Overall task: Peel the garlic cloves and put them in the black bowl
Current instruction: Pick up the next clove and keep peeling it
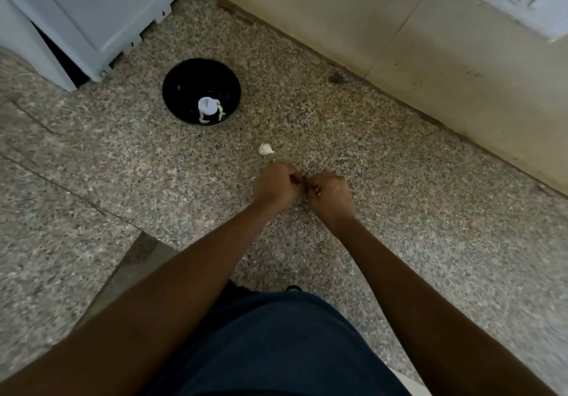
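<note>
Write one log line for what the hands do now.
hands: left, right pinched together | clove between: hidden | black bowl: peeled garlic inside | counter: loose clove

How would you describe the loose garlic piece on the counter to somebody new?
Start at the black bowl on the speckled counter. Between it and the left hand lies the garlic piece, the only white thing lying bare on the stone.

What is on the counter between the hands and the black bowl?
One small white garlic piece lies on the speckled counter, between the left hand and the black bowl. The head view shows only that.
</note>
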